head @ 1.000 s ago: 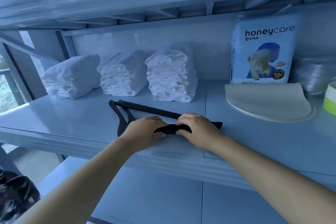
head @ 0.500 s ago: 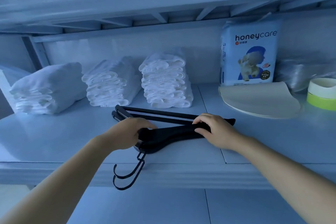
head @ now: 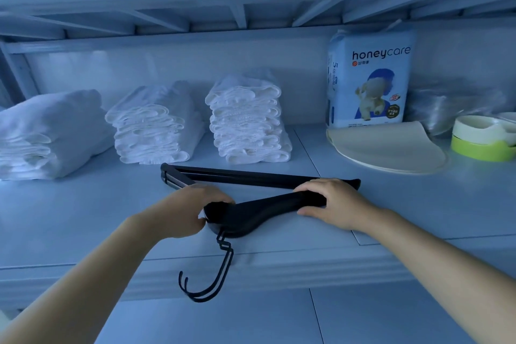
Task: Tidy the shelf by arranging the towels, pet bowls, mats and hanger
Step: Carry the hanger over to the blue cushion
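Two black hangers (head: 259, 212) lie stacked on the middle of the shelf (head: 83, 218), their hooks hanging over the front edge. My left hand (head: 187, 211) grips their left shoulder next to the neck. My right hand (head: 332, 202) holds the right arm, fingers curled over it. Three stacks of white folded towels stand behind: left (head: 47, 134), middle (head: 156, 126), right (head: 248, 123). Beige round mats (head: 388, 146) lie at the right. Stacked pet bowls (head: 483, 137), white over green, sit at the far right.
A honeycare pet-pad pack (head: 368, 78) stands upright against the back wall behind the mats. A clear plastic bag (head: 452, 103) lies behind the bowls. An upper shelf hangs low overhead. A lower shelf surface shows beneath the front edge.
The hangers were turned so the hooks hang over the shelf's front edge. Since half a second ago both hands have kept their hold and hardly moved.
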`<act>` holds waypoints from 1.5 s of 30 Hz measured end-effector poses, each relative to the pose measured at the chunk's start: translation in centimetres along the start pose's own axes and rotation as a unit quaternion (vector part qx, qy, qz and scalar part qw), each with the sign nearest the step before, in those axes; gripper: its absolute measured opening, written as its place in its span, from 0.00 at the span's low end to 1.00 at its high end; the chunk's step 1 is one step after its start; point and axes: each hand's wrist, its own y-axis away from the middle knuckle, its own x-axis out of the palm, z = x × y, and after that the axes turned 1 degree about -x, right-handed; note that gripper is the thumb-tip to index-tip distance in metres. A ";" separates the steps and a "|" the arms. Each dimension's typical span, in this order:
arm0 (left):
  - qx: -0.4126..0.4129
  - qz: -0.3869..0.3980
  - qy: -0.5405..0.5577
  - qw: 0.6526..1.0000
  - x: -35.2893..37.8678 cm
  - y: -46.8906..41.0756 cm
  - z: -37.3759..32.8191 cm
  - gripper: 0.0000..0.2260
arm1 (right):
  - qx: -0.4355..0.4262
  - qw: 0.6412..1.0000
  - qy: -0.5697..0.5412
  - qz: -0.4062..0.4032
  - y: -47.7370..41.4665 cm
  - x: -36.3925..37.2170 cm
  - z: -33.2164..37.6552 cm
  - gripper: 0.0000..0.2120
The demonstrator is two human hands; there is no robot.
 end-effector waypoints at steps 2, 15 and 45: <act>0.010 -0.003 -0.012 1.000 0.1 -0.3 0.4 0.26 | 0.005 1.000 0.004 0.000 -0.1 0.1 0.0 0.17; 0.071 0.001 -0.031 0.997 0.7 -4.3 -3.1 0.18 | 0.104 0.993 0.052 0.035 3.3 -3.8 -2.4 0.20; 0.383 -0.001 -0.073 0.921 5.3 -25.4 -42.2 0.12 | 0.295 0.940 0.141 -0.096 38.4 -25.9 -18.8 0.10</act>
